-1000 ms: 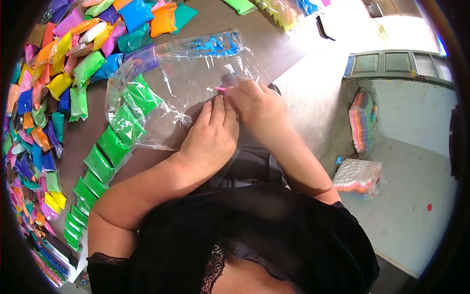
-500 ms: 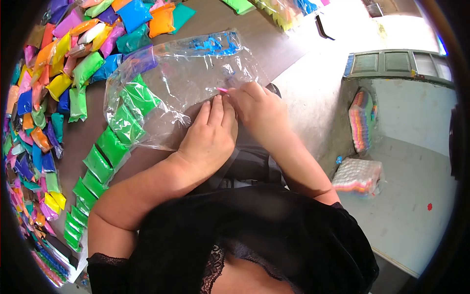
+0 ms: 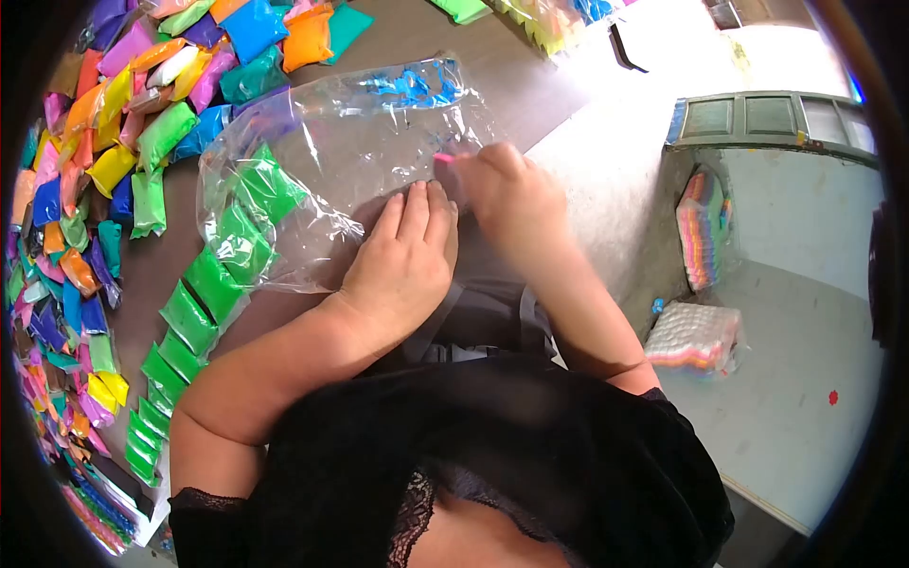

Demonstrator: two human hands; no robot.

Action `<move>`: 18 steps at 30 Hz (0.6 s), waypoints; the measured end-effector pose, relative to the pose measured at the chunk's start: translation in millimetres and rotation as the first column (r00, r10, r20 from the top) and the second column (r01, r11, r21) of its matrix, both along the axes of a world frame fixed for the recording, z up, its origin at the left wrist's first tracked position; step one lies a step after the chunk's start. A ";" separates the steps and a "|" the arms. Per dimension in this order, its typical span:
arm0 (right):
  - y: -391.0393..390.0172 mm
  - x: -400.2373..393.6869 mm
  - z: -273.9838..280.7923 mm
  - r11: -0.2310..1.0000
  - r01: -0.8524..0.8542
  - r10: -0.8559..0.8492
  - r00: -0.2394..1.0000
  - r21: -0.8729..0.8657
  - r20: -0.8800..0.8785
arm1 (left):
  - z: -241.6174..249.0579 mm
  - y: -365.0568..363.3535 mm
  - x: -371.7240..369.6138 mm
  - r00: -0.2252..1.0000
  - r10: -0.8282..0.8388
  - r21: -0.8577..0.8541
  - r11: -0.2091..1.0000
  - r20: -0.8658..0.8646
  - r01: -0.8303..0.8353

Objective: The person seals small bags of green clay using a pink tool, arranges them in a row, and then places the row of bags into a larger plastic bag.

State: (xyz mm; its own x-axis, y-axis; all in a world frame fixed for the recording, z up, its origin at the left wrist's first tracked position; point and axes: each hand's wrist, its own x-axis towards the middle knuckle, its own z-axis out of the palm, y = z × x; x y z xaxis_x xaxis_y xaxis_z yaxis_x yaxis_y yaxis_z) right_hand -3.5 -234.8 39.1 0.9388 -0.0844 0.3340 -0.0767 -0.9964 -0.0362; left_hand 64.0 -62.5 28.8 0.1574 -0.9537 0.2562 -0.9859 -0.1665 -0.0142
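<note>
A large clear plastic bag [image 3: 350, 142] with blue print lies on the brown table. My left hand [image 3: 405, 248] rests flat on its near edge, fingers stretched out and close together. Just to the right, my right hand [image 3: 514, 194] is closed on a small pink tool [image 3: 443, 158]; only its pink end sticks out past the fingers, and its kind cannot be made out. That hand is a little blurred and slightly above the left fingertips. A strip of green packets [image 3: 216, 284] runs down from the bag's left side, its upper end under or inside the clear plastic.
Many colourful packets [image 3: 114, 170] are heaped along the table's left side. At the top stands a clear bag with yellow-green contents [image 3: 544, 24]. On the right, bundles of white and coloured packs [image 3: 696, 336] sit on the grey floor [image 3: 786, 407], near a greenish cabinet [image 3: 739, 118].
My right hand, with the pink tool, has moved a little up and right, away from the left fingers. The left hand stays almost in place on the bag.
</note>
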 end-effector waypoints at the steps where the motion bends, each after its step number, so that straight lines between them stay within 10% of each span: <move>1: 1.3 -2.3 -2.8 0.998 -0.056 0.055 0.998 0.012 0.023 | -0.6 -0.4 0.1 1.000 0.002 -0.001 1.000 -0.001 -0.002; 18: 2.5 -3.2 -0.6 0.999 -0.039 0.039 0.999 0.006 0.004 | -4.3 -2.9 6.3 0.991 -0.011 -0.125 0.992 -0.133 -0.006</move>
State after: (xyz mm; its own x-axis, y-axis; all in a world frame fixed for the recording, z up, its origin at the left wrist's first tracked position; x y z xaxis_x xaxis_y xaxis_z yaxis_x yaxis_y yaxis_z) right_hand -6.8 -232.4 38.5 0.9401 -0.0496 0.3372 -0.0373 -0.9984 -0.0428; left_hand 70.3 -65.4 24.6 0.1955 -0.9161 0.3501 -0.9780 -0.1559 0.1383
